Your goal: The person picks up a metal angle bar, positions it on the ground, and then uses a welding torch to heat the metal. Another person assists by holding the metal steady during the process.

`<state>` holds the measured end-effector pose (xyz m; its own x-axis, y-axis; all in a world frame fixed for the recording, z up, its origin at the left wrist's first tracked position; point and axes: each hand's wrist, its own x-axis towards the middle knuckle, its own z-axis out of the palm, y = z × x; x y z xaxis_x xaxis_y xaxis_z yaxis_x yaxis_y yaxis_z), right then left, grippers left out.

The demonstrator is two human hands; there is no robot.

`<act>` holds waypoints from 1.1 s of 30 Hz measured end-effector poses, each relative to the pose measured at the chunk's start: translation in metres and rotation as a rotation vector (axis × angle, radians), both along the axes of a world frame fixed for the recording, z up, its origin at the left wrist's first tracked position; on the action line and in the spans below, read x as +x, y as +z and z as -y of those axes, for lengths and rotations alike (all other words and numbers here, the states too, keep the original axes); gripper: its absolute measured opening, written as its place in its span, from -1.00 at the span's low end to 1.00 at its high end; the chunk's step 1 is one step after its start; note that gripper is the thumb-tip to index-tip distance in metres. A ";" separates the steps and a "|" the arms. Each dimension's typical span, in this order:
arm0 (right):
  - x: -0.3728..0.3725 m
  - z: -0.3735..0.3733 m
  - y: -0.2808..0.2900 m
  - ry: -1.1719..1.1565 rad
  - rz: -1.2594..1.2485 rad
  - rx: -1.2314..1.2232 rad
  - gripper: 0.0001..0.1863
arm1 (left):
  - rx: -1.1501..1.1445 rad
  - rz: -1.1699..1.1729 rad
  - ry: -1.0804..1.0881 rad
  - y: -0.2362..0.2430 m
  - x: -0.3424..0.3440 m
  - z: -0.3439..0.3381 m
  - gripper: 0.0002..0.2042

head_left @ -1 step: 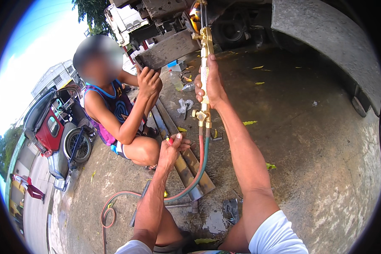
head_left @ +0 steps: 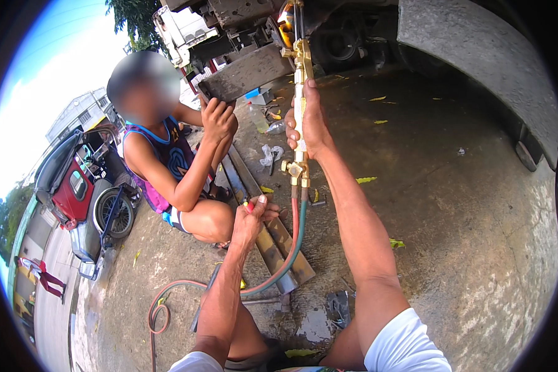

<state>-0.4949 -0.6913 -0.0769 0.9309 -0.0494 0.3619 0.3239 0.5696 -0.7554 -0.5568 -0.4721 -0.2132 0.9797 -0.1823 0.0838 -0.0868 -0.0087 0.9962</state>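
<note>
In the head view, the right hand (head_left: 314,127) is wrapped firmly about the handle of one brass torch (head_left: 300,93), the thumb lying along it. The torch stands at the middle of the scene, its valve end near and its slender tubes pointing far, toward the underside of a vehicle (head_left: 245,71). The left hand (head_left: 249,220), nearer and to the left, has its fingers curled around one small red object (head_left: 249,208); what it is cannot be told.

Two hoses leave the torch's near end, one red hose (head_left: 294,223) and one green hose (head_left: 303,226), bending together to the left and passing over two long metal bars (head_left: 268,248) that lie side by side on the concrete ground (head_left: 428,211). Far beyond the left hand lie two clear bottles (head_left: 257,118) and one crumpled plastic bag (head_left: 270,156).

To the left, one co-worker (head_left: 161,149) squats beside the bars, both hands raised together. Farther left stand one red sidecar vehicle (head_left: 75,192), with one spoked wheel (head_left: 114,212) showing, and one more person (head_left: 43,273).
</note>
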 end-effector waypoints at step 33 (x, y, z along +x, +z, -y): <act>0.002 0.010 0.007 -0.074 -0.021 -0.074 -0.23 | 0.019 0.030 0.002 0.007 0.010 0.001 -0.51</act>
<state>-0.4932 -0.7016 -0.0698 0.9330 -0.0920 0.3479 0.3469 0.4875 -0.8012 -0.5466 -0.4735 -0.2063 0.9772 -0.1819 0.1096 -0.1166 -0.0282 0.9928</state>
